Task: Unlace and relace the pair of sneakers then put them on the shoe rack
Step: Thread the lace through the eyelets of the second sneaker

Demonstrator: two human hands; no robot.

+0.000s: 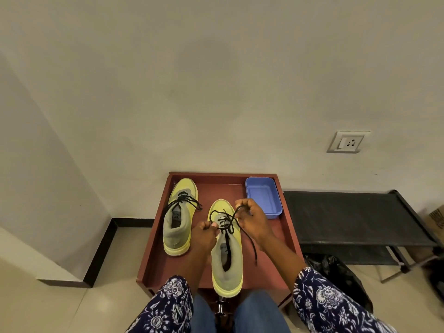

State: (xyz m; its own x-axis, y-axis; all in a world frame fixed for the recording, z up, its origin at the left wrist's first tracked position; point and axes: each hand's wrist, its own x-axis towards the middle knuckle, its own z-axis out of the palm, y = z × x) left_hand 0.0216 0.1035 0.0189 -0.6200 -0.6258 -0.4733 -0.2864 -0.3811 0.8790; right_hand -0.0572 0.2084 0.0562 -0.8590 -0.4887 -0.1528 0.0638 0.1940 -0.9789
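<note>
A: What lies on the red-brown wooden tray (287, 227)?
B: Two yellow-and-grey knit sneakers, toes toward 12 o'clock — the near sneaker (227, 260) at centre, the far sneaker (179, 219) at its 10 o'clock, laced and tied.

A: And the hands?
B: The left hand (204, 236) pinches the black shoelace (225, 223) at the near sneaker's eyelets; the right hand (249, 218), fingers curled, holds a loop of it — one loose end hangs toward 5 o'clock.

A: Surroundings?
B: A blue plastic rectangular tub (264, 197) sits in the tray at 1 o'clock; a black metal shoe rack (348, 217) stands at 3 o'clock.
</note>
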